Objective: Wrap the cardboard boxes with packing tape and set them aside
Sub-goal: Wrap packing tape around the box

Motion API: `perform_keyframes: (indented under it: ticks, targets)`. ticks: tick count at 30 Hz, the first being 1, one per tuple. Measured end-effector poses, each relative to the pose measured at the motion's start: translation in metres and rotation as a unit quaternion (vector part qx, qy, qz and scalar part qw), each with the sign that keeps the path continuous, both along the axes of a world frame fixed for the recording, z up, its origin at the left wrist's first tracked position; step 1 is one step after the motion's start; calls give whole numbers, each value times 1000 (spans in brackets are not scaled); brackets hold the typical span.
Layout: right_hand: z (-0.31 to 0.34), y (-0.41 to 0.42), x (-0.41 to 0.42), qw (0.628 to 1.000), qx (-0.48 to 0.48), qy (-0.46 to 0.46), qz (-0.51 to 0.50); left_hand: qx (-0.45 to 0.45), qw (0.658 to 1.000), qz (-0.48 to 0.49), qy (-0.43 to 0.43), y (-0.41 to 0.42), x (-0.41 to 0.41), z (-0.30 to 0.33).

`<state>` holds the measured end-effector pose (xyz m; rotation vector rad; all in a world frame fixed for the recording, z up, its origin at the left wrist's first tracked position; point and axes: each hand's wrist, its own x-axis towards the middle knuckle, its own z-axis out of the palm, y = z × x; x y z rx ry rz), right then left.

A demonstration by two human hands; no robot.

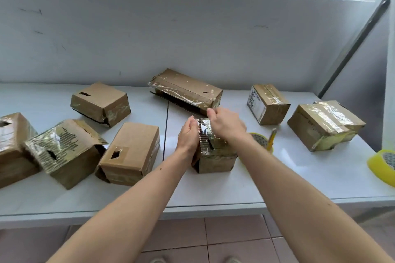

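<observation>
A small cardboard box [215, 157] stands at the middle of the white table, its top shiny with clear tape. My left hand [188, 134] lies flat against the box's left side, fingers together. My right hand [227, 124] rests on the box's top right, thumb and fingers pinched at the far edge, seemingly on the tape. A yellow-cored tape roll [259, 140] sits just right of the box, partly hidden by my right forearm, with a yellow cutter [271, 137] leaning by it.
Several taped cardboard boxes lie around: a long one [186, 89] behind, two at the right [267, 103] [324, 124], others at the left [130, 153] [100, 102] [64, 151]. A second tape roll [382, 166] sits at the right edge. The wall is close behind the table [277, 181].
</observation>
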<state>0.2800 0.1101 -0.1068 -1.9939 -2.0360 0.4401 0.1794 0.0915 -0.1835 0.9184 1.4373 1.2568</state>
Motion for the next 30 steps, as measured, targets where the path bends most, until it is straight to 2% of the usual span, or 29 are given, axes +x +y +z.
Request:
perform_keyframes:
  ticks: [3, 9, 13, 17, 21, 24, 27, 30]
  targets:
    - [-22, 12, -14, 998, -53, 10, -30, -4, 999, 22, -42, 8, 2, -9]
    - [-41, 15, -23, 998, -21, -17, -57, 4, 998, 39, -40, 14, 4, -19]
    - [-35, 9, -18, 999, -28, -17, -20, 20, 998, 42, -37, 14, 5, -18]
    - [-38, -7, -6, 995, -51, -86, -13, 15, 999, 28, -37, 15, 7, -21]
    - [-42, -12, -5, 997, -57, -57, -12, 13, 999, 25, -46, 17, 8, -27]
    - [-42, -20, 4, 999, -38, -33, -2, 19, 999, 29, -22, 20, 10, -32]
    - [-48, -32, 8, 998, -24, -52, -23, 11, 1000, 20, 9, 32, 9, -52]
    - [-50, -34, 7, 999, 6, -26, -21, -14, 1000, 10, 13, 26, 10, -39]
